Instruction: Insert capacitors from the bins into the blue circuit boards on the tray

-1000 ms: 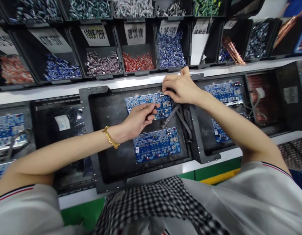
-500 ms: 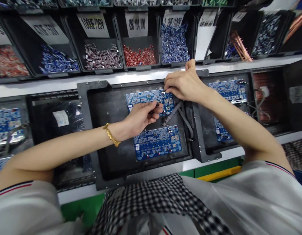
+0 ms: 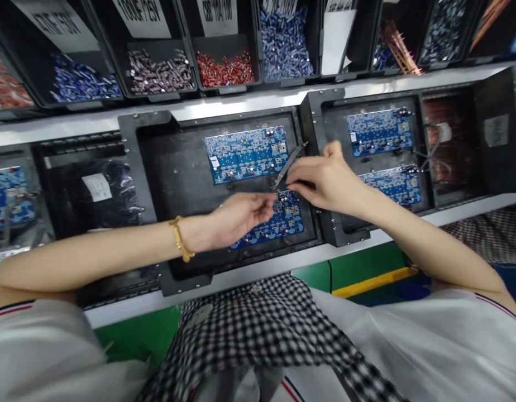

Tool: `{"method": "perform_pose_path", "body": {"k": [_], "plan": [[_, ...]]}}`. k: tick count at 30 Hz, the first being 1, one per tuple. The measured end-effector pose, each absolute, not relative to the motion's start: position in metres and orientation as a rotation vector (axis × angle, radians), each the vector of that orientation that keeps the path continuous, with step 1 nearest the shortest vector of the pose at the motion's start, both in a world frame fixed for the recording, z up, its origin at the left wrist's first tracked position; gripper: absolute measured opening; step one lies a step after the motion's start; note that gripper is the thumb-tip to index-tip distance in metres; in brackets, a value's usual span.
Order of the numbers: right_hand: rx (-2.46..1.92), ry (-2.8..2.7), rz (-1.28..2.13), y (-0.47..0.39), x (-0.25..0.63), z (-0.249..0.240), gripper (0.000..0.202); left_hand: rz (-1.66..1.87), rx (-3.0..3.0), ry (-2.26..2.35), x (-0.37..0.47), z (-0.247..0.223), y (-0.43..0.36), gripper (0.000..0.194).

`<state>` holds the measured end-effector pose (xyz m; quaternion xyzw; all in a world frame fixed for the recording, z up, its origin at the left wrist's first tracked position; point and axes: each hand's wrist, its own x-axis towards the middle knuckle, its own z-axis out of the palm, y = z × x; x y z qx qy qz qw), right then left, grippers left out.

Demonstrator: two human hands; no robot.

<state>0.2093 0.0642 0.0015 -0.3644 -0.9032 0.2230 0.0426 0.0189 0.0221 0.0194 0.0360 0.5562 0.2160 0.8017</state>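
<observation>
Two blue circuit boards lie in a black tray [image 3: 174,167] in front of me. The upper circuit board [image 3: 245,153] shows fully, with small parts along its top right edge. My left hand [image 3: 241,218] covers much of the lower circuit board [image 3: 289,215]; its fingers are curled together, and whatever they hold is hidden. At that board's top right corner, my right hand [image 3: 320,178] has thumb and fingertips pinched close to some small standing parts. What sits in this pinch is too small to make out. A grey strap [image 3: 289,164] lies between the boards, beside my right fingers.
Black bins of loose components line the back, among them red ones [image 3: 224,70] and blue ones [image 3: 285,44]. Another tray to the right holds more circuit boards [image 3: 381,131] and a copper-coloured stack [image 3: 446,145]. Left of my tray lies a dark plastic bag [image 3: 111,190] with a white label.
My right hand has moved from the upper board's top right corner down to the lower board's. My left hand now covers the lower board, leaving the upper one uncovered. The view has tilted slightly downward.
</observation>
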Motion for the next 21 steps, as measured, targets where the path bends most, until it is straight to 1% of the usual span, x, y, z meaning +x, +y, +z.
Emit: {"method": "perform_pose_path", "body": {"k": [2, 5, 11, 13, 17, 21], "plan": [[-1.055, -2.779, 0.736, 0.059, 0.218, -0.014, 0.023, 0.361, 0.096, 1.19, 0.015, 0.016, 0.007, 0.023], [-1.034, -2.786, 0.711, 0.057, 0.221, -0.026, 0.024, 0.309, 0.183, 1.139, 0.012, 0.01, -0.004, 0.017], [-0.99, -2.838, 0.621, 0.056, 0.219, -0.026, 0.024, 0.333, 0.365, 1.128, 0.012, 0.004, 0.003, 0.009], [-0.973, -2.866, 0.551, 0.055, 0.219, -0.026, 0.026, 0.375, 0.422, 1.1, 0.012, 0.003, 0.005, 0.009], [-0.922, -2.933, 0.412, 0.054, 0.22, -0.027, 0.03, 0.41, 0.418, 1.097, 0.014, 0.005, 0.008, 0.016], [-0.84, -2.973, 0.384, 0.057, 0.219, -0.026, 0.031, 0.438, 0.333, 1.135, 0.014, 0.006, 0.009, 0.012]]}}
